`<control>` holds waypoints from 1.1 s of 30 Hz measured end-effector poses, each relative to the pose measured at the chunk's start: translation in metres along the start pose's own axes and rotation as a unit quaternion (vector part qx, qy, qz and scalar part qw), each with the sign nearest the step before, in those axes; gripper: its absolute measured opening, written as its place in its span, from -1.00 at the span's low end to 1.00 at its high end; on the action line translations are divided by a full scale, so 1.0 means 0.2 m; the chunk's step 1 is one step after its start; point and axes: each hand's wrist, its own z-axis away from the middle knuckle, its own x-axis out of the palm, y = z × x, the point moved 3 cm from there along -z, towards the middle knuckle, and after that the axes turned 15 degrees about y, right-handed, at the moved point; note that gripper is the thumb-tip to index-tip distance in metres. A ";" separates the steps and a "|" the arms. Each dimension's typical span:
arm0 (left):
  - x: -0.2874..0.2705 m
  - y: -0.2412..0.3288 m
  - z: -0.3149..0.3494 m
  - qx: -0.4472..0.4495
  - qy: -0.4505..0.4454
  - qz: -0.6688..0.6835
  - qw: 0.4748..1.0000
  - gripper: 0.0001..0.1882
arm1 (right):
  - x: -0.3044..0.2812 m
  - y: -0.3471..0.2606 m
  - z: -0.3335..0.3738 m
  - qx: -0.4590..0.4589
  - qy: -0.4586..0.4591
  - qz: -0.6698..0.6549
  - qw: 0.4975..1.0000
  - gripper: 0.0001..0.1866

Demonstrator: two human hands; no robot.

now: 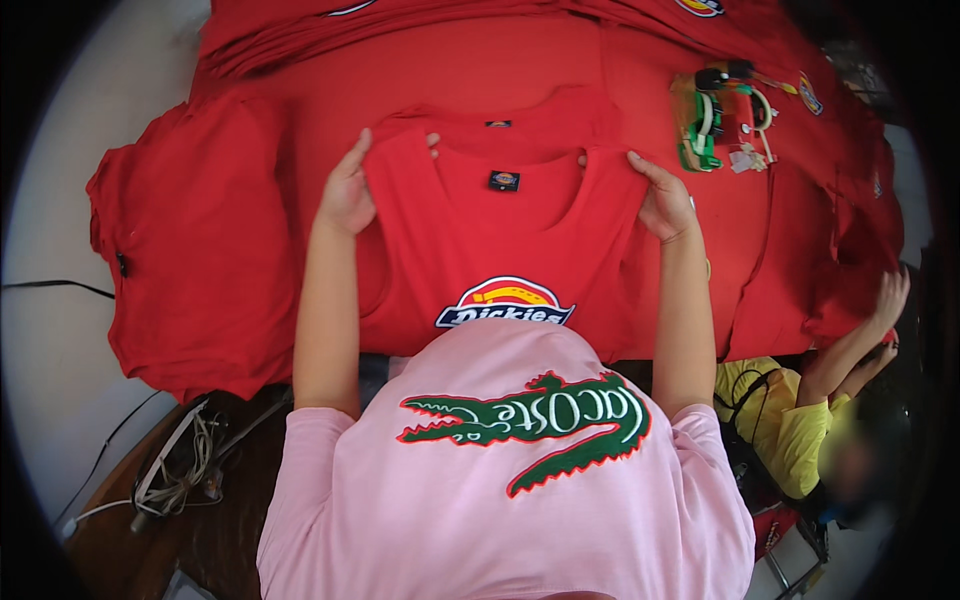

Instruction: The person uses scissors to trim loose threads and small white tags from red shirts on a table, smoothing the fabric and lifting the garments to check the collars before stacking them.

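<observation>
A red sleeveless top [505, 235] is spread out in front of me. It has a dark label inside the neck and a colourful printed badge on the chest. My left hand [350, 190] is closed on its left shoulder strap, with fingers behind the cloth and thumb in front. My right hand [666, 203] pinches the right strap the same way, so the neckline hangs open between them. Just beyond it lies another red top [560, 115], its own neck label showing. The lower part of the held top is hidden behind my pink shirt [520, 490].
Red garments [200, 240] are heaped at the left, and more red cloth [420, 45] lies across the far side. Green and clear tape dispensers [705, 125] stand at the far right. A person in yellow [790, 420] handles red cloth at the right edge. Cables [185, 475] tangle at the lower left.
</observation>
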 end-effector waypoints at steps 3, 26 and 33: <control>0.09 0.06 0.12 0.006 -0.036 0.007 0.999 -0.14 | 0.03 -0.05 0.17 -0.037 -0.059 -0.037 0.997 -0.36; 0.86 -0.89 1.12 0.332 -0.007 -0.392 0.858 -0.05 | 0.50 0.60 1.32 -0.294 -0.209 0.102 0.927 0.24; 0.98 -1.02 1.23 0.410 -0.027 -0.362 0.837 0.20 | 0.42 0.73 1.42 -0.294 -0.203 0.104 0.928 0.29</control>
